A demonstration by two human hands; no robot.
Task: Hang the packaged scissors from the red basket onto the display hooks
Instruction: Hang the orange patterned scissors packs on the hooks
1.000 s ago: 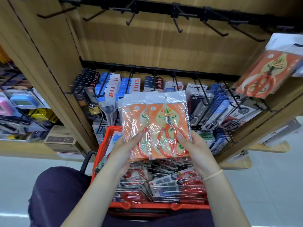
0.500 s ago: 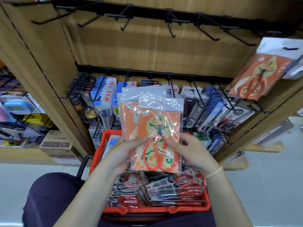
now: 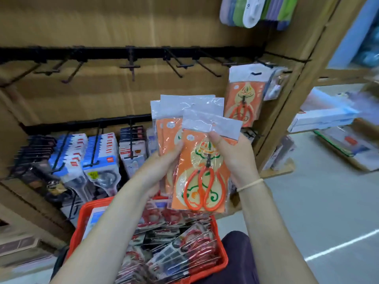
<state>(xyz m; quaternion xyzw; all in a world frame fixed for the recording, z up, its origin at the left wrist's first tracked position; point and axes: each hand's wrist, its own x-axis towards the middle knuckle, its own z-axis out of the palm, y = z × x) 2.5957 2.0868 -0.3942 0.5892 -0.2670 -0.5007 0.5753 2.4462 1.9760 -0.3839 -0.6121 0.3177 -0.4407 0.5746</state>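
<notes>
Holding spare packs [image 3: 167, 128], the left hand [image 3: 158, 171] should stay steady; the right hand [image 3: 233, 158] pinches the front pack [image 3: 202, 171] above the basket [image 3: 82, 228]. Aim its top hole at an empty hook [image 3: 207, 67], about 12 o'clock.

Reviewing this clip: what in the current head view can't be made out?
- Packs behind the front scissors pack: the front pack and left hand cover them, so their count is unclear.
- Right hand grip: fingers lie behind the pack; only the thumb shows.
- Red basket: arms hide part of it and the bottom edge cuts it off.
- Shelf goods at right: motion-blurred.
- Labels on hanging blue packs: too small, blurred.
</notes>
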